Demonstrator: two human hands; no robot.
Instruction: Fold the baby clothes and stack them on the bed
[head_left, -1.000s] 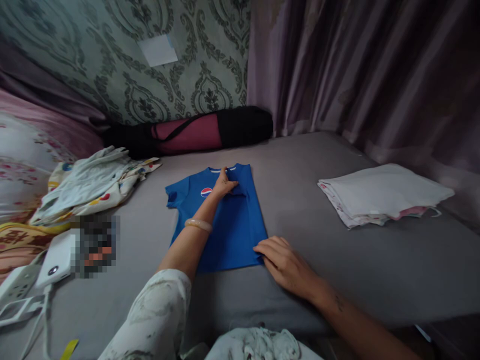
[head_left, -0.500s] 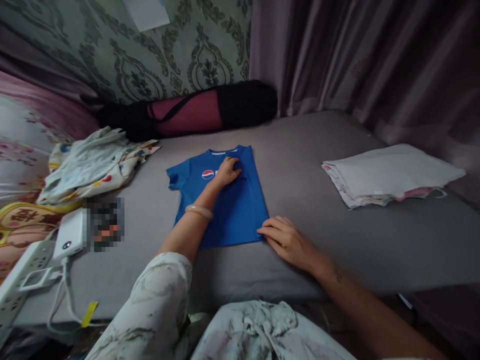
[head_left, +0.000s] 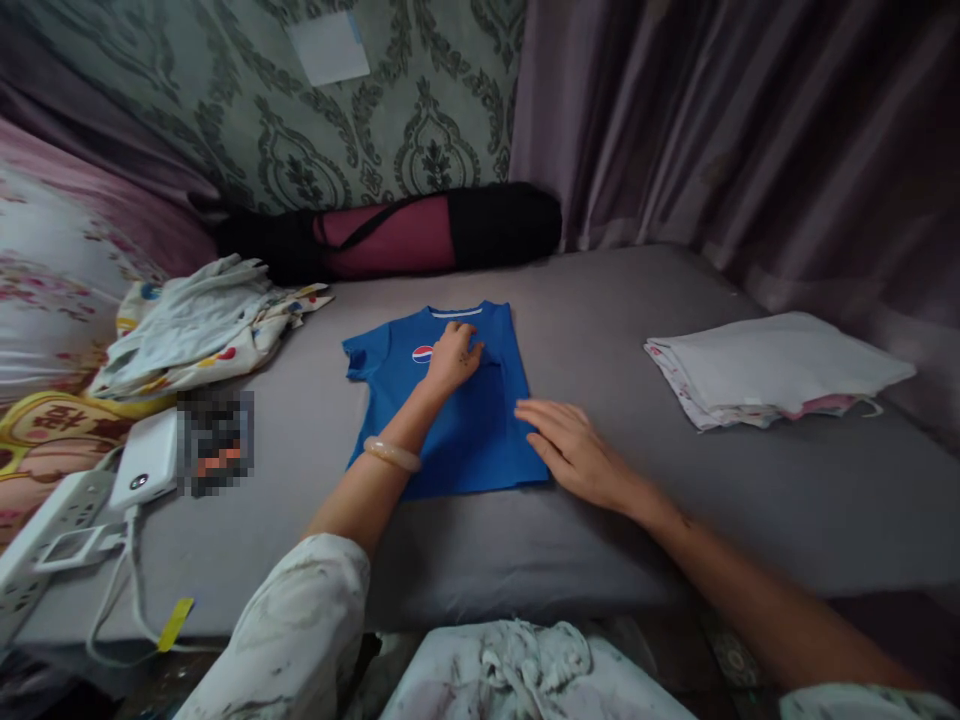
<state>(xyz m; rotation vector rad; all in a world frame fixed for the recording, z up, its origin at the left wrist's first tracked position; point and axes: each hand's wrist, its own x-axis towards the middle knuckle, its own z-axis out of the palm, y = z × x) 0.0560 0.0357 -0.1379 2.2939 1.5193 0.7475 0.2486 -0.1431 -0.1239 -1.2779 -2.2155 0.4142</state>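
A small blue T-shirt (head_left: pixel 450 440) lies on the grey bedding, its right side folded inward and its left sleeve spread out. A round red, white and blue logo shows on the chest, partly covered by my left hand (head_left: pixel 454 358). That hand rests on the upper chest below the collar, fingers apart and bent a little. Over the shirt's lower right edge, my right hand (head_left: pixel 574 450) has its fingers stretched out, holding nothing. Whether its fingertips touch the cloth I cannot tell.
A folded white cloth pile (head_left: pixel 780 365) lies to the right, rumpled clothes (head_left: pixel 202 325) to the left. A long black and maroon bag (head_left: pixel 390 238) lies along the wall. At the left front are a white power bank (head_left: pixel 146 455), a power strip (head_left: pixel 56 530) and cables.
My right hand has let go of the shirt's lower right corner and moved up along the right edge, its fingers opening. My left hand stays on the chest. The view has shifted slightly.
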